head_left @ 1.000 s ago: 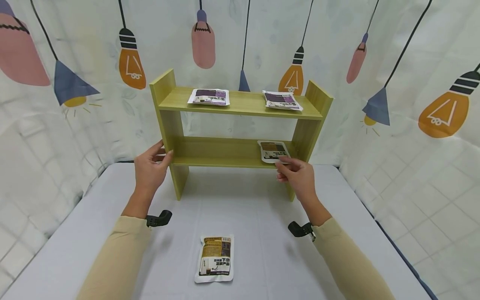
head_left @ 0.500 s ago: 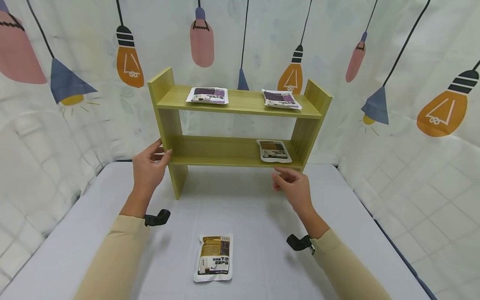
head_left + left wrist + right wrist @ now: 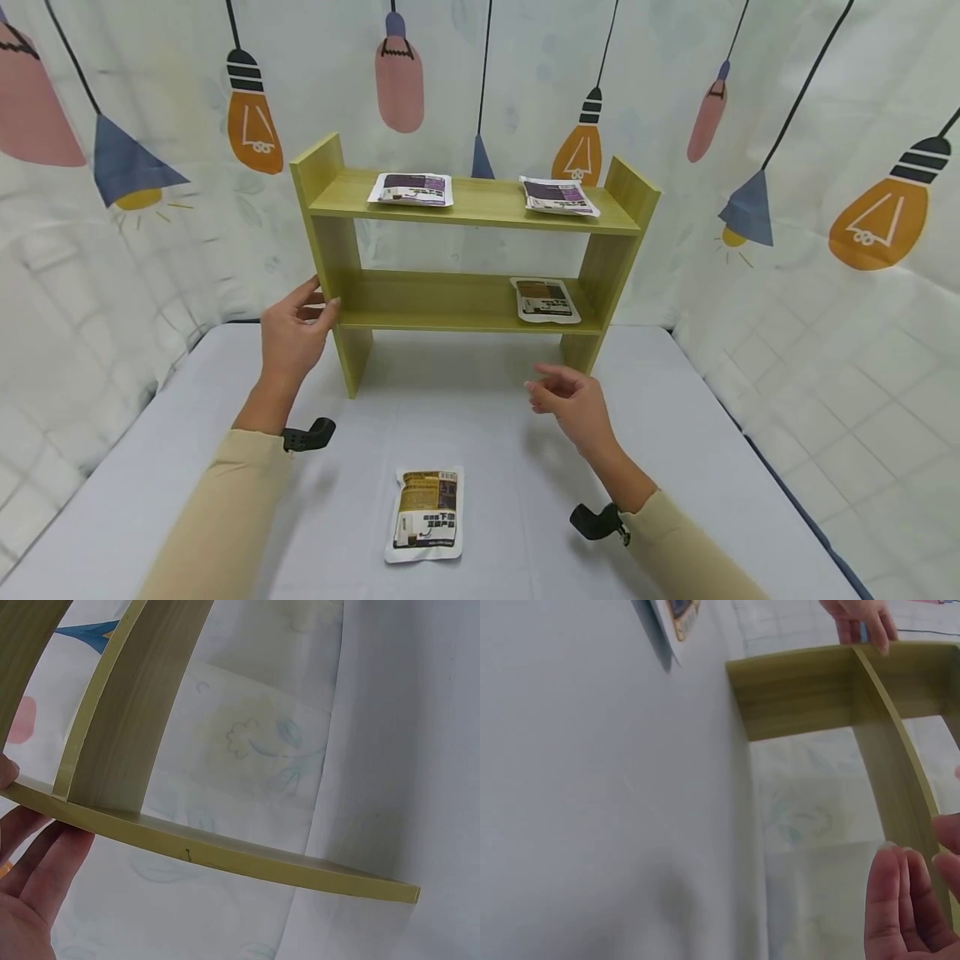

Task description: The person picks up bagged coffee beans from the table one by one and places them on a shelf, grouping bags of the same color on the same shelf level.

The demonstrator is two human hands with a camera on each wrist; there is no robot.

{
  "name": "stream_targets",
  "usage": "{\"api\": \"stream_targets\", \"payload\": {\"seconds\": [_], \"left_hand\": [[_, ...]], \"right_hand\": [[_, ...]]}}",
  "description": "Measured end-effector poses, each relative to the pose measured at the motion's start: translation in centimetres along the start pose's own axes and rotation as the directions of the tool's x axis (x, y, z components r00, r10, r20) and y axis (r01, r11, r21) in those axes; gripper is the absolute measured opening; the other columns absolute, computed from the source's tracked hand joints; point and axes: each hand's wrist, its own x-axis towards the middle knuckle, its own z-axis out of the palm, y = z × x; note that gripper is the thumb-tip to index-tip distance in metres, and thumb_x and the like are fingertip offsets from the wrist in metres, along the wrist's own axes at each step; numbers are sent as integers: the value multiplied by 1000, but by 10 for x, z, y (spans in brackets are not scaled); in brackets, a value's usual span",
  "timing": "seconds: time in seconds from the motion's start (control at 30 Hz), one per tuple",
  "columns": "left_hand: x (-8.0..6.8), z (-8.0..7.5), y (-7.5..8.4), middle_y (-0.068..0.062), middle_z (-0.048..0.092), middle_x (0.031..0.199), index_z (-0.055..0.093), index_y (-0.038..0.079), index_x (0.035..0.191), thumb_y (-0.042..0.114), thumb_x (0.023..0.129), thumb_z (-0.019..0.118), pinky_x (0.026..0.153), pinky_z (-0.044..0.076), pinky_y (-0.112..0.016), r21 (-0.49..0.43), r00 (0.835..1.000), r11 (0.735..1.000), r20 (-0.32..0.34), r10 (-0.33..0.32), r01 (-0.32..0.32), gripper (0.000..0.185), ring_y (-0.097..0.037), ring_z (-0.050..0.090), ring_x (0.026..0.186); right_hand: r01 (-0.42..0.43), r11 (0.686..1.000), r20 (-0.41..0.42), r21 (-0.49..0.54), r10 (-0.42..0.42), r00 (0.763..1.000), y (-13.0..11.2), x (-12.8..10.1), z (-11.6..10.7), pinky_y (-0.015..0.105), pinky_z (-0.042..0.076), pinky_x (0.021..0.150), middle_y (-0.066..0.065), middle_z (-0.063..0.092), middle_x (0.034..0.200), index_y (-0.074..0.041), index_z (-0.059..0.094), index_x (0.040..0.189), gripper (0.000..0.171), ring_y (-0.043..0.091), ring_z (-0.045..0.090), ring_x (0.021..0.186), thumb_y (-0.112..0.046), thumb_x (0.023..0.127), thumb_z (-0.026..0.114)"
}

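Note:
A greenish-yellow wooden two-tier shelf point(image 3: 427, 304) stands on the white-covered table. My left hand point(image 3: 292, 340) grips its left side panel point(image 3: 247, 862) level with the lower board, thumb on one side and fingers on the other. In front of the shelf's lower right, my right hand point(image 3: 570, 408) hangs in the air, fingers loosely bent and holding nothing. A white pouch with a brown-and-black label point(image 3: 546, 302) lies at the right end of the lower board. A similar gold-labelled pouch point(image 3: 426, 512) lies flat on the table, nearer to me.
On the upper board rest purple-labelled pouches, one at the left point(image 3: 411, 190) and at the right point(image 3: 559, 198) what looks like a small stack. Behind the table point(image 3: 495, 467) hangs a white curtain point(image 3: 315, 75) printed with lamps. Each wrist wears a black camera strap point(image 3: 307, 435).
My right hand has let go of the pouch on the lower board and drawn back down toward me. The pouch stays there. My left hand keeps its grip on the side panel.

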Motion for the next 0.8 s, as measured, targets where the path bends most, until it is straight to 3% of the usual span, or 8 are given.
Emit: {"api": "stream_targets", "payload": {"seconds": [0.37, 0.6, 0.8], "left_hand": [[-2, -1, -4, -21, 73, 122, 57, 21, 148, 27, 99, 67, 70, 46, 0, -7, 1000, 1000, 17, 6, -6, 50, -39, 73, 94], [1, 0, -7, -20, 72, 123, 56, 21, 149, 29, 100, 66, 70, 45, 1, 12, 1000, 1000, 19, 6, -6, 51, -38, 74, 95], [1, 0, -3, -18, 73, 123, 56, 24, 149, 31, 100, 66, 72, 46, 0, 17, 1000, 1000, 20, 0, 0, 51, -37, 74, 96]], "right_hand": [[-74, 997, 60, -20, 75, 995, 9, -31, 16, 28, 63, 75, 17, 75, 103, -4, 74, 122, 35, 41, 74, 94, -6, 87, 80], [-88, 988, 121, -130, 104, 987, 17, -55, 30, 22, 58, 75, 14, 75, 107, -6, 75, 122, 40, 20, 73, 89, -17, 84, 84], [-93, 990, 174, -110, 111, 979, 14, -68, 38, 21, 57, 74, 21, 73, 112, -4, 73, 123, 41, 22, 74, 92, -15, 85, 84]]}}
